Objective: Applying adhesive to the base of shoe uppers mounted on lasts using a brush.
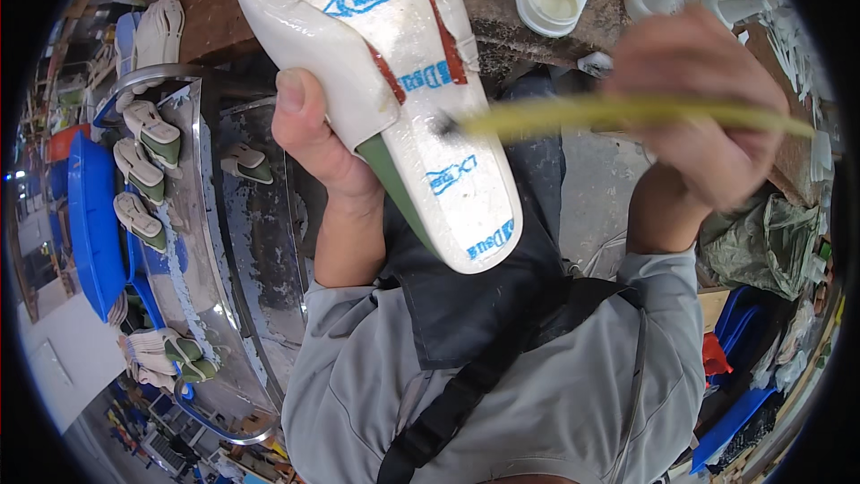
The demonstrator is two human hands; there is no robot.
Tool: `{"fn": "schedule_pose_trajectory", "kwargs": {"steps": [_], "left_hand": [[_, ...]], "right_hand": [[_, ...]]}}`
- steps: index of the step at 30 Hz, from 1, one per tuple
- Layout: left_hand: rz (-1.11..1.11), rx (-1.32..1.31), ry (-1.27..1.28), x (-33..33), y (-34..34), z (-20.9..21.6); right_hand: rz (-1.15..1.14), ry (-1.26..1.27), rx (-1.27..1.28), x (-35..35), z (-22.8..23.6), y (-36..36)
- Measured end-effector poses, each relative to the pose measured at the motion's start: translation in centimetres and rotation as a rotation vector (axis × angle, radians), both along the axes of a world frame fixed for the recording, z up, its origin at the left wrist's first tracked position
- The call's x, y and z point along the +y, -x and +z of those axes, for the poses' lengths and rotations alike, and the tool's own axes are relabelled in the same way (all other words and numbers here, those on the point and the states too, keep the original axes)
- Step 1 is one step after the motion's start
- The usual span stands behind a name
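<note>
My left hand [327, 139] grips a white slipper [470, 184] from its left side, thumb up against the upper. The slipper is held up in front of me with its inside toward me and the green side of its sole partly showing. Blue print marks the white lining, and reddish-brown edges run along the opened upper. In my right hand [694, 108], closed and blurred by motion, is a brush with a yellow handle [560, 115]. Its dark bristles [445, 125] are at the middle of the lining; the blur hides whether they touch.
A white plastic container [557, 4] with pale liquid stands on the worn bench [502, 31] ahead. To the left, several similar shoes [141, 170] sit on a metal-edged rack beside a blue bin [92, 224]. A green bag [757, 246] lies at right.
</note>
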State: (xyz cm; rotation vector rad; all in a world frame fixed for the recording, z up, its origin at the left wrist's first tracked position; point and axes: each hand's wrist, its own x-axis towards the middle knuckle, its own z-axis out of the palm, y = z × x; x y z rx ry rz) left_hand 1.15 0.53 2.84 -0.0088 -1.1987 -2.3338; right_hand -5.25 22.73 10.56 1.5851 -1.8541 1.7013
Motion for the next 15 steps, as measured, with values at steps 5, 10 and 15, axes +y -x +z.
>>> {"fn": "schedule_pose_trajectory", "kwargs": {"steps": [5,10,15], "left_hand": [[0.152,-0.119,0.151,-0.5,-1.0,0.4],[-0.255,0.137,-0.131,-1.3,-1.8,-2.2],[-0.299,0.048,0.057,0.6,-2.4,-1.9]], "right_hand": [[0.192,0.110,0.224,-0.4,-2.6,-3.0],[0.024,0.112,0.091,-1.2,-1.5,-2.9],[-0.068,0.096,-0.080,-2.2,1.0,-0.6]]}}
